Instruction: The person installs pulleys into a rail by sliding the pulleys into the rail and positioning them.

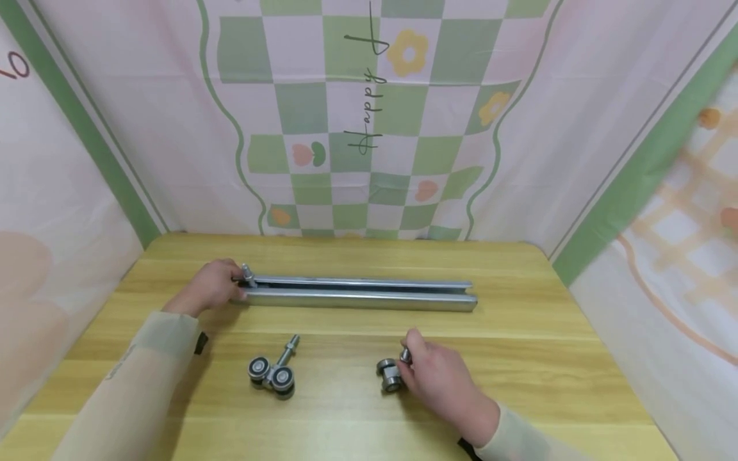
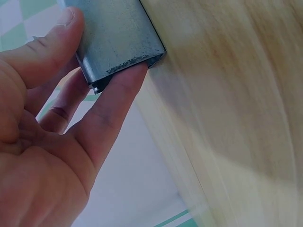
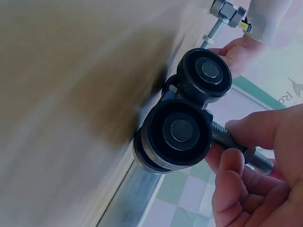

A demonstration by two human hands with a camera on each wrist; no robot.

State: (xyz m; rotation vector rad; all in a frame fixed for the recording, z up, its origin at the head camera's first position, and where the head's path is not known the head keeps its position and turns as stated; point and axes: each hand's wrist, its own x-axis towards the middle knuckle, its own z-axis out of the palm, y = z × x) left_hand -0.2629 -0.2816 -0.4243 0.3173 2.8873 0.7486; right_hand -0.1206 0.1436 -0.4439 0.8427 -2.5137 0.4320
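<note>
A galvanized steel track rail lies lengthwise across the table, its slot facing up. My left hand grips its left end, the thumb on one side and a fingertip against the end opening. Beside that hand a threaded bolt stands up from the slot; whatever it joins inside the rail is hidden. My right hand pinches the threaded stem of a roller trolley, whose dark wheels face the right wrist camera. Another roller trolley lies between the hands, its bolt pointing away.
The light wooden table carries these parts. Behind it hangs a patterned cloth with green checks, and further cloth panels border the sides.
</note>
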